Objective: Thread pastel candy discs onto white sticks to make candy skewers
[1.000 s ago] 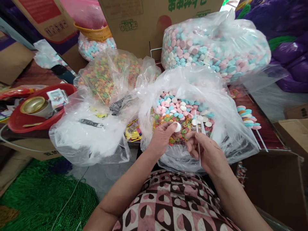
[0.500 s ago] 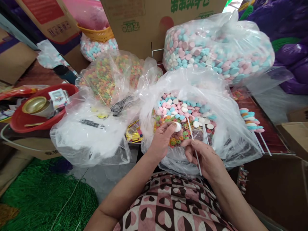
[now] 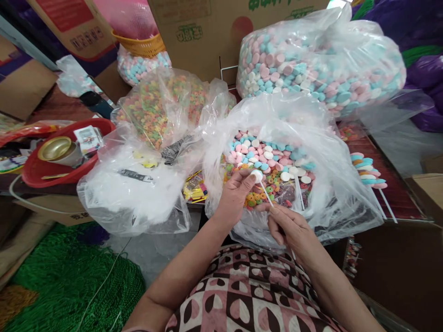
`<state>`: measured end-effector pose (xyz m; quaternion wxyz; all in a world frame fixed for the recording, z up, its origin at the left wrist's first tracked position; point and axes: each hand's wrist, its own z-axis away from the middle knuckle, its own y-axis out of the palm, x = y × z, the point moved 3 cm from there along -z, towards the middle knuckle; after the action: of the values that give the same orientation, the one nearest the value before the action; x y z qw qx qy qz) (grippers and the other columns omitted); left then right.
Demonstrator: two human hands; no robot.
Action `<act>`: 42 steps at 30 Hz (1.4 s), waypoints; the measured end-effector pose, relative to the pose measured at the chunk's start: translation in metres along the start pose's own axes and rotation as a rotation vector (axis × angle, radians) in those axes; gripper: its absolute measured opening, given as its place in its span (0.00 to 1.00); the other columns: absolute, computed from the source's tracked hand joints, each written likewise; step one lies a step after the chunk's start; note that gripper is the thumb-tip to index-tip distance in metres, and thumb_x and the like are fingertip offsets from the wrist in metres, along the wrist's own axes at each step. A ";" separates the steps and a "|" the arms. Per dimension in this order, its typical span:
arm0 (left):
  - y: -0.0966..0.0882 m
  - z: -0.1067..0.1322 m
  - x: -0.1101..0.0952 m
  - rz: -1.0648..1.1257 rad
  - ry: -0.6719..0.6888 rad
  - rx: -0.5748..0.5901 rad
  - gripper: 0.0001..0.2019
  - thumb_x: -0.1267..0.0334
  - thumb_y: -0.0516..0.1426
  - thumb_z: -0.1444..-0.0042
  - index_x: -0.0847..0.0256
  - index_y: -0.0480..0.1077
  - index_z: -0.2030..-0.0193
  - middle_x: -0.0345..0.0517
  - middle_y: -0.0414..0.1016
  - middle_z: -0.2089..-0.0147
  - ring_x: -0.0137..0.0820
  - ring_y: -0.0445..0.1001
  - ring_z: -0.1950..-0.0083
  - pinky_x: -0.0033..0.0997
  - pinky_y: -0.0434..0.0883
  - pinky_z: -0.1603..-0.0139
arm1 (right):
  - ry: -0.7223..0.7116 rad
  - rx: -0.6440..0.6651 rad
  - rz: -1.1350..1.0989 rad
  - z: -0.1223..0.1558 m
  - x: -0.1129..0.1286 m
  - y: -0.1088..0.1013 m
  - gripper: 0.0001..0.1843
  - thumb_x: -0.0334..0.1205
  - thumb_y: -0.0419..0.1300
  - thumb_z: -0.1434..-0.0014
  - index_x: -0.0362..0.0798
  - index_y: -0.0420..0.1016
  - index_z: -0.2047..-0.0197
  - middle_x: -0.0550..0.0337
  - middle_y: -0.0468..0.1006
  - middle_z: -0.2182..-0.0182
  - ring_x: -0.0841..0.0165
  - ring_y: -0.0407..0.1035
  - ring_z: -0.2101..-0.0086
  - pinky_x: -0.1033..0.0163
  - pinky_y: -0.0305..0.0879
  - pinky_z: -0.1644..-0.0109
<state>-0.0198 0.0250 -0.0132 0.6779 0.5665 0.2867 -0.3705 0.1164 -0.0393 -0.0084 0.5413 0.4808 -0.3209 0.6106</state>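
My left hand (image 3: pixel 232 196) pinches a white marshmallow disc (image 3: pixel 256 175) between thumb and fingers. In my right hand (image 3: pixel 290 225) is a thin white stick (image 3: pixel 266 192), its upper end touching the disc; I cannot tell how far in it goes. Both hands are above an open clear plastic bag (image 3: pixel 341 184). Inside lie pink, blue and white marshmallow discs (image 3: pixel 263 154) and, nearer me, coloured ring candies (image 3: pixel 254 199). More white sticks (image 3: pixel 298 193) lie at the right of the candies.
Stacked candy skewers (image 3: pixel 367 170) sit on the red table (image 3: pixel 398 196) at right. Behind are a full marshmallow bag (image 3: pixel 287 69) and a ring-candy bag (image 3: pixel 155 108). Leftward are a white-filled bag (image 3: pixel 114 198) and a red basin (image 3: pixel 32 173). A cardboard box (image 3: pixel 194 50) stands at the back.
My right hand has tilted the stick and brought its upper end to the white marshmallow disc. My left hand still holds the disc. The view has shifted slightly.
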 end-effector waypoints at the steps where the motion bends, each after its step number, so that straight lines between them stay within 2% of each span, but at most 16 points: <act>1: 0.000 0.001 0.000 -0.011 0.003 0.012 0.20 0.52 0.71 0.55 0.59 0.76 0.59 0.38 0.79 0.64 0.23 0.73 0.71 0.27 0.71 0.64 | 0.001 -0.008 -0.008 0.000 0.000 0.000 0.22 0.55 0.55 0.32 0.44 0.78 0.55 0.69 0.61 0.86 0.72 0.50 0.81 0.63 0.46 0.74; 4: 0.002 0.002 -0.002 -0.036 0.018 0.040 0.18 0.54 0.71 0.54 0.58 0.76 0.58 0.38 0.79 0.64 0.24 0.75 0.69 0.27 0.73 0.62 | 0.015 -0.026 -0.036 -0.001 -0.001 -0.001 0.22 0.55 0.55 0.32 0.45 0.78 0.55 0.69 0.61 0.87 0.73 0.49 0.81 0.64 0.44 0.76; 7: 0.002 0.003 -0.004 -0.060 0.041 0.021 0.18 0.55 0.71 0.54 0.59 0.76 0.59 0.38 0.80 0.65 0.24 0.75 0.69 0.27 0.74 0.62 | 0.036 -0.026 -0.090 -0.001 -0.003 -0.002 0.21 0.56 0.59 0.35 0.45 0.78 0.56 0.69 0.61 0.87 0.74 0.47 0.83 0.65 0.42 0.78; 10: 0.001 0.002 -0.006 -0.092 0.076 -0.025 0.17 0.55 0.71 0.54 0.59 0.75 0.60 0.38 0.80 0.68 0.25 0.76 0.70 0.27 0.73 0.64 | 0.035 -0.063 -0.155 -0.001 -0.001 -0.006 0.19 0.55 0.66 0.41 0.45 0.80 0.63 0.66 0.66 0.85 0.76 0.50 0.82 0.67 0.43 0.79; 13: 0.000 0.002 -0.010 -0.079 0.091 -0.061 0.17 0.55 0.71 0.54 0.60 0.74 0.61 0.39 0.80 0.68 0.27 0.78 0.69 0.27 0.74 0.65 | -0.071 -0.189 -0.216 0.000 0.011 -0.016 0.17 0.52 0.71 0.46 0.45 0.80 0.70 0.64 0.68 0.81 0.77 0.55 0.81 0.70 0.49 0.80; 16: 0.001 0.003 -0.012 -0.036 0.060 -0.054 0.17 0.56 0.71 0.54 0.60 0.74 0.62 0.40 0.81 0.68 0.28 0.80 0.68 0.27 0.74 0.66 | -0.201 -0.274 -0.338 0.000 0.027 -0.024 0.13 0.50 0.72 0.47 0.48 0.81 0.67 0.65 0.67 0.77 0.77 0.57 0.80 0.72 0.52 0.82; 18: 0.003 0.005 -0.011 0.004 0.016 -0.045 0.18 0.56 0.71 0.56 0.61 0.73 0.62 0.40 0.81 0.68 0.29 0.80 0.69 0.27 0.74 0.66 | -0.278 -0.295 -0.419 -0.001 0.034 -0.029 0.12 0.48 0.73 0.48 0.51 0.80 0.65 0.65 0.70 0.73 0.76 0.62 0.78 0.74 0.56 0.83; 21: 0.007 0.010 -0.008 0.058 -0.057 -0.032 0.18 0.56 0.71 0.56 0.61 0.73 0.62 0.43 0.82 0.68 0.32 0.81 0.68 0.29 0.74 0.66 | -0.358 -0.324 -0.480 -0.005 0.035 -0.035 0.12 0.45 0.74 0.49 0.53 0.79 0.64 0.65 0.72 0.69 0.74 0.70 0.71 0.74 0.69 0.76; 23: 0.009 0.012 -0.005 0.080 -0.096 -0.027 0.18 0.56 0.71 0.55 0.62 0.73 0.61 0.45 0.82 0.66 0.34 0.82 0.66 0.30 0.74 0.66 | -0.385 -0.319 -0.473 -0.007 0.031 -0.038 0.09 0.45 0.73 0.46 0.55 0.78 0.64 0.65 0.72 0.68 0.73 0.72 0.67 0.72 0.74 0.70; 27: 0.012 0.017 -0.001 0.116 -0.154 -0.029 0.18 0.58 0.70 0.54 0.62 0.72 0.60 0.47 0.83 0.63 0.38 0.83 0.62 0.31 0.75 0.66 | -0.422 -0.284 -0.452 -0.008 0.025 -0.041 0.05 0.45 0.68 0.40 0.56 0.78 0.62 0.65 0.72 0.67 0.72 0.74 0.65 0.71 0.77 0.65; 32: 0.020 0.024 -0.001 0.139 -0.194 0.008 0.18 0.57 0.70 0.53 0.61 0.72 0.60 0.47 0.83 0.64 0.40 0.84 0.61 0.29 0.75 0.68 | -0.413 -0.328 -0.528 -0.008 0.026 -0.041 0.06 0.42 0.71 0.42 0.54 0.79 0.63 0.65 0.74 0.66 0.74 0.75 0.63 0.72 0.77 0.63; 35: 0.025 0.028 -0.002 0.155 -0.205 0.043 0.18 0.57 0.69 0.51 0.61 0.72 0.57 0.48 0.83 0.62 0.40 0.84 0.60 0.28 0.74 0.69 | -0.453 -0.386 -0.503 -0.008 0.028 -0.037 0.06 0.43 0.71 0.42 0.54 0.79 0.62 0.65 0.75 0.66 0.72 0.75 0.63 0.68 0.77 0.63; 37: 0.026 0.028 -0.003 0.183 -0.204 0.049 0.17 0.57 0.69 0.50 0.61 0.72 0.57 0.48 0.84 0.61 0.39 0.84 0.59 0.30 0.76 0.66 | -0.504 -0.431 -0.442 -0.006 0.027 -0.032 0.06 0.43 0.70 0.41 0.54 0.78 0.63 0.65 0.75 0.66 0.70 0.76 0.63 0.64 0.78 0.61; 40: 0.024 0.024 -0.005 0.219 -0.177 0.029 0.16 0.58 0.68 0.50 0.62 0.73 0.59 0.48 0.83 0.63 0.37 0.83 0.61 0.32 0.78 0.61 | -0.616 -0.507 -0.177 0.000 0.023 -0.025 0.06 0.44 0.68 0.40 0.52 0.79 0.65 0.61 0.77 0.65 0.65 0.76 0.61 0.55 0.78 0.57; 42: 0.020 0.019 -0.006 0.220 -0.158 0.006 0.15 0.59 0.68 0.50 0.63 0.73 0.59 0.48 0.83 0.64 0.36 0.83 0.63 0.34 0.78 0.58 | -0.660 -0.510 0.012 0.006 0.021 -0.021 0.07 0.44 0.68 0.39 0.51 0.79 0.66 0.57 0.79 0.63 0.60 0.75 0.59 0.50 0.77 0.55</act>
<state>-0.0077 0.0096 0.0066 0.7332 0.5655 0.1676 -0.3384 0.1393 -0.0326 0.0101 0.5075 0.4993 -0.6210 0.3279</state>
